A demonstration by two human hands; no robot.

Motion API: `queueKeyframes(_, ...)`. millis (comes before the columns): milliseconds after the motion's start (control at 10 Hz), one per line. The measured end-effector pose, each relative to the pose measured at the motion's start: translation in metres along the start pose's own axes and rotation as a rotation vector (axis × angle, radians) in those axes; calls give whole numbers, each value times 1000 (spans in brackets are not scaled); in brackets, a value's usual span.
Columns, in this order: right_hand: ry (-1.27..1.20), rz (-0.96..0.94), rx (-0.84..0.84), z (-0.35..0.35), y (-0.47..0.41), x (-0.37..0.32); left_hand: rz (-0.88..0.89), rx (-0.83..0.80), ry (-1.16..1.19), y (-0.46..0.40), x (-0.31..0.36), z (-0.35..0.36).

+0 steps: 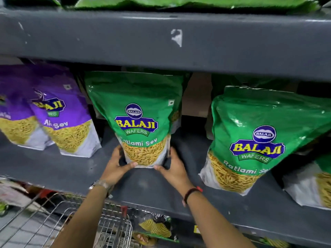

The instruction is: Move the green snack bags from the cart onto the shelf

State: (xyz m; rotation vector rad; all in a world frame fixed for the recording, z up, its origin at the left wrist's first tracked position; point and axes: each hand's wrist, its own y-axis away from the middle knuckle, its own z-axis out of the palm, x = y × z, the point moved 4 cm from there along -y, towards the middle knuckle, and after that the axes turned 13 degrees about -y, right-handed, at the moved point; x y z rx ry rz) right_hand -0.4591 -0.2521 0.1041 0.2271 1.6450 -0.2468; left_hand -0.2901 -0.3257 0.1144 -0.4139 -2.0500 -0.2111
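A green Balaji Ratlami Sev snack bag (136, 113) stands upright on the grey shelf (75, 169), in the middle of the view. My left hand (116, 165) grips its lower left corner, and my right hand (173, 169) holds its lower right corner. A second green snack bag (256, 140) leans on the same shelf to the right, with another green bag (320, 183) partly visible at the far right edge. The wire cart (59, 224) sits below my left forearm, and the part of its basket that I see holds no bags.
Two purple Balaji sev bags (59, 111) stand on the shelf to the left. A thick grey shelf board (161, 38) runs overhead, with green packs (179, 1) on top. More snack packets (154, 228) lie on the level beneath.
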Motion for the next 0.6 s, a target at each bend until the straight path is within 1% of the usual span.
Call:
queueKeyframes(100, 16, -14, 68, -4, 19, 4, 22, -54, -11, 9, 1, 1)
queueKeyframes(200, 16, -5, 94, -7, 36, 7, 55, -119, -19, 20, 2, 3)
queueKeyframes(500, 27, 23, 115, -6, 43, 5, 75, -109, -49, 28, 7, 4)
queueKeyframes(600, 8, -15, 200, -9, 55, -1, 101, -46, -39, 35, 7, 5)
